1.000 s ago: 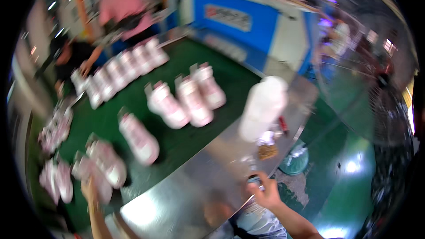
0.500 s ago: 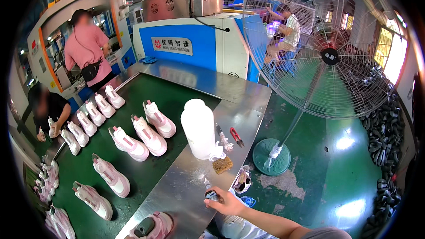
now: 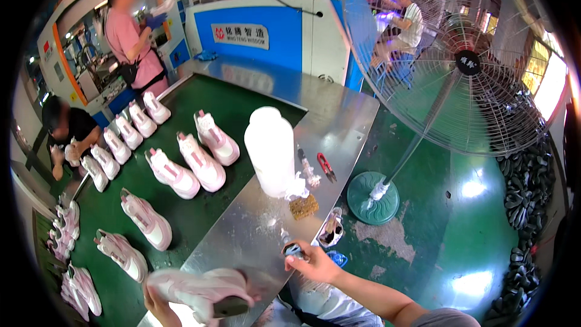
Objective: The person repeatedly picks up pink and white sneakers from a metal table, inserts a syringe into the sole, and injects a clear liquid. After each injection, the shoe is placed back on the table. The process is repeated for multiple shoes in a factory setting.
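Observation:
My left hand (image 3: 158, 310), at the lower edge, is closed on one end of a pink and white sneaker (image 3: 200, 287). The sneaker is tilted and smeared by motion, with a dark patch at its other end. Just over the metal table edge, my right hand (image 3: 316, 265) grips a small dark-handled tool (image 3: 293, 248) with a pale, narrow tip pointing away from me. The tool's exact kind I cannot make out. Beyond that tip lie a brown sponge-like block (image 3: 304, 207), another dark-handled tool with a whitish end (image 3: 308, 169), and red thread snips (image 3: 327, 167).
A tall white bottle (image 3: 269, 154) stands on the metal tabletop (image 3: 230, 245). Several sneakers (image 3: 146, 221) line the green belt (image 3: 181, 212) at left. A large fan (image 3: 467, 63) rises at right. Two people are beyond the belt; another sits farther back.
My left hand has come into view, and the sneaker at the lower edge is now in it, lifted and turned. My right hand has hardly moved. The view has shifted slightly.

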Demonstrator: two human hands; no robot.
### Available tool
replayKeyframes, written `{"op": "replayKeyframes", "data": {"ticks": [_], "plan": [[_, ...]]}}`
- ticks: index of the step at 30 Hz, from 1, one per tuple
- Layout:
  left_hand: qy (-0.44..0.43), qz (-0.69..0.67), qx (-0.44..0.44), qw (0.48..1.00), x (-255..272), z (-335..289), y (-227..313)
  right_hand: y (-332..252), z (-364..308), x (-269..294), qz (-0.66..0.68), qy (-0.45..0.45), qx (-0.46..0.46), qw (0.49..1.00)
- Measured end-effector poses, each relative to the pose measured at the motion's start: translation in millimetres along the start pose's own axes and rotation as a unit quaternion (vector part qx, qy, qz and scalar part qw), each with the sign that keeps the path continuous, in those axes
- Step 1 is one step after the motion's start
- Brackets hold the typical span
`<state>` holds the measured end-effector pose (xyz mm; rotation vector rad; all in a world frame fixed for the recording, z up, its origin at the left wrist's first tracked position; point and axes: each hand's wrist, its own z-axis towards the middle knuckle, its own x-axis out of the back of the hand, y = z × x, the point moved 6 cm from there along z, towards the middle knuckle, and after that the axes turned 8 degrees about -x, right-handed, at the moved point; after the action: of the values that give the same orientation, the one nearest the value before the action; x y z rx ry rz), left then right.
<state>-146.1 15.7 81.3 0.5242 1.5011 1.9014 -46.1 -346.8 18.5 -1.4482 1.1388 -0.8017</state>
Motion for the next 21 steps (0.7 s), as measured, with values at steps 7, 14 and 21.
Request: {"op": "replayKeyframes", "data": {"ticks": [7, 14, 21], "plan": [[-0.331, 0.091, -0.306, 0.888, -146.5, -14.4, 66.1, -92.2, -33.5, -10.3, 0.187, -0.164, 0.16, 0.955], [-0.418, 0.089, -0.382, 0.819, -172.9, -22.6, 100.9, -128.3, -62.5, -40.7, 0.256, -0.219, 0.214, 0.917], [-0.468, 0.112, -0.377, 0.792, -187.8, -26.1, 98.0, -117.5, -45.1, -40.1, 0.263, -0.222, 0.199, 0.918]]}}
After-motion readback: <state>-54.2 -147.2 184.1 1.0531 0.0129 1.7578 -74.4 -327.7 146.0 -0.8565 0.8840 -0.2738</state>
